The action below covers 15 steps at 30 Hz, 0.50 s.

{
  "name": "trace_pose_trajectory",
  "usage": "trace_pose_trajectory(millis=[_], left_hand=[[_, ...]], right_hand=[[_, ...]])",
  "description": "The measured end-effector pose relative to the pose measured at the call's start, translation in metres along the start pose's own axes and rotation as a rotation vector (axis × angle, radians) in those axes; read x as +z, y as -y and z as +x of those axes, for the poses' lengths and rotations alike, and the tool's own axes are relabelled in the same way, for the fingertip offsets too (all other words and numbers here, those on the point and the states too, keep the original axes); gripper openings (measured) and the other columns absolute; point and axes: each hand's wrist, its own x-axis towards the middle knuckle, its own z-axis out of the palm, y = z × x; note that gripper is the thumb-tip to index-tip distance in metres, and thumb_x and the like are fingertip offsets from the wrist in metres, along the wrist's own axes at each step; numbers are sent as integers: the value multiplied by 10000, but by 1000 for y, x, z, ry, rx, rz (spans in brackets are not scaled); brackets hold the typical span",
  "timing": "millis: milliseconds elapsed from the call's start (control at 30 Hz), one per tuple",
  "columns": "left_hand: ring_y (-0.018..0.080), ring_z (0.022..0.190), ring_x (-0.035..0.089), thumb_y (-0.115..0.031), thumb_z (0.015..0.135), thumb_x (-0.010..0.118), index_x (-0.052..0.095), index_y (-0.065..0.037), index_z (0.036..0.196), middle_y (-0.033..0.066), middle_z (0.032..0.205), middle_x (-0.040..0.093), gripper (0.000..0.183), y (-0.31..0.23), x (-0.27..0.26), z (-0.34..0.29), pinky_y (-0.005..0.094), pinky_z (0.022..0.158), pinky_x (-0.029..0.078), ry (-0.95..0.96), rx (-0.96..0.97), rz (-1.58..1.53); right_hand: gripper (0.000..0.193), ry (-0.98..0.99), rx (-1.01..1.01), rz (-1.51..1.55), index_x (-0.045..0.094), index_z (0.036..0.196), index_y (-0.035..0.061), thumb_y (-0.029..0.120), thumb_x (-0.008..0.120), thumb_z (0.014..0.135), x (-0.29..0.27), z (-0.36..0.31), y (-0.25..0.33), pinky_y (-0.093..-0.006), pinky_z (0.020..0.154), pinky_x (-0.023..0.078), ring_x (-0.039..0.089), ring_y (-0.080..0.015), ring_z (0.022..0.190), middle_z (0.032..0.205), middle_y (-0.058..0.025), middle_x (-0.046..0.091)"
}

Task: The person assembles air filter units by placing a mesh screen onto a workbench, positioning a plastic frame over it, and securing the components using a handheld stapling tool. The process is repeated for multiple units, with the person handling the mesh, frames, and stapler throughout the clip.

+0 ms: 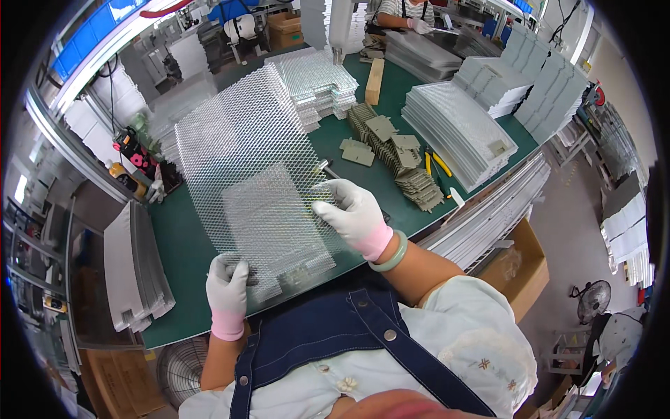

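Observation:
A large expanded-metal mesh sheet (241,129) is held tilted over the green table (174,227). My left hand (227,290), in a white glove with a pink cuff, pinches its near left corner. At its right edge, my right hand (354,218), gloved alike, grips between thumb and fingers; some fingers are partly behind the mesh. Through the holes shows a smaller, finer mesh panel (259,202), lying beneath near the table's front edge. A metal tool end (322,166) pokes out beside the sheet, above my right hand; its kind is unclear.
Grey-green flat plates (412,183) lie stacked right of my right hand, beside yellow-handled pliers (440,165). Mesh stacks (328,87) and a wooden block (375,80) stand farther back. Panel stacks flank both sides (457,129). A co-worker's gloved hand (419,26) is at the far end.

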Motion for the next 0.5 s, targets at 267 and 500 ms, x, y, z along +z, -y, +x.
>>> trace_pose_trajectory(millis=[267,500], left_hand=[[39,559,435,-148,911,663,542,43,1091,-25,654,521,289,8,11,-6,228,501,366,-134,111,109],[51,750,527,-79,919,633,532,27,1151,23,907,596,275,2,-8,2,210,654,450,36,22,-164]], right_hand=[[329,-38,-128,25,622,1161,-16,153,692,888,-3,-5,3,-250,680,485,573,-83,723,863,-42,674],[322,49,76,95,600,1185,-33,110,671,905,-19,-8,16,-259,705,499,605,-88,784,921,-47,666]])
